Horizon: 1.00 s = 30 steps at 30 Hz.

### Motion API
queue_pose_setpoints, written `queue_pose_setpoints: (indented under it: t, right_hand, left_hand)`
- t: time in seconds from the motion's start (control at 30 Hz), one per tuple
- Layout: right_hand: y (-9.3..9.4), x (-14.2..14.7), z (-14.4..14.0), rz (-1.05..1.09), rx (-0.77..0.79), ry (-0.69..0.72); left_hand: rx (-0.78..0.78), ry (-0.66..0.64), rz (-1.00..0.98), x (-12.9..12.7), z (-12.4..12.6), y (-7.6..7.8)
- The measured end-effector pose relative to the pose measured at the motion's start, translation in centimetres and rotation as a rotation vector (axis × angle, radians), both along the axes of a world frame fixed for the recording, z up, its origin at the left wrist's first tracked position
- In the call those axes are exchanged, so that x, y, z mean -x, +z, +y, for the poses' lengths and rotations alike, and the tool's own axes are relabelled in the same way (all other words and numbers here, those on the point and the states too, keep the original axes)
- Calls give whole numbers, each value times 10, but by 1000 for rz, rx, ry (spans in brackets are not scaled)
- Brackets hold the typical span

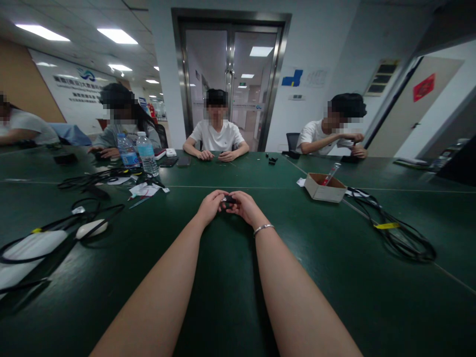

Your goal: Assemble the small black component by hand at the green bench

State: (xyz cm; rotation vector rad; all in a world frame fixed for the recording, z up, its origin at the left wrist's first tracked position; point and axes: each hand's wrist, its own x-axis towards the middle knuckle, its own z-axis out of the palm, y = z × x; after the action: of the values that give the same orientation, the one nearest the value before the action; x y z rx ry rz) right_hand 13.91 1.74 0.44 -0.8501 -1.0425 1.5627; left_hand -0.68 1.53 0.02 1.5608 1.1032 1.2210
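A small black part (229, 200) is pinched between the fingers of left hand (211, 205) and right hand (243, 206) above the desk (230, 277); it is judged light and rigid (detail too small), best held by its ends

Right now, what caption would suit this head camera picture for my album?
Both hands, left hand and right hand, pinch a small black part over a green table.

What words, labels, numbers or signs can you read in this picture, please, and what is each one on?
None can be read.
Wall sign: a logo and lines of text, too blurred.
Bottles: labels too small.
Red door sign: a character, not legible.
Blue wall mark: shapes only, no text.
Small black part held in left hand and right hand: no marking visible.
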Motion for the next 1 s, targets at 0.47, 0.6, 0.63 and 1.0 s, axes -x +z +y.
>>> queue_pose_setpoints:
  t: [0.47, 0.6, 0.63, 1.0]
  right_hand:
    - [-1, -1, 1, -1, -5, 2]
    - [0, -1, 0, 1, 2, 8]
    - [0, -1, 0, 5, 4, 6]
    - [-2, -1, 1, 14, 9, -7]
  left_hand:
    - [-3, -28, -23, -1, 3, -3]
    - [-10, -23, -24, -1, 3, -4]
    - [-9, -13, -17, -1, 4, -5]
    - [-37, 33, 41, 2, 4, -5]
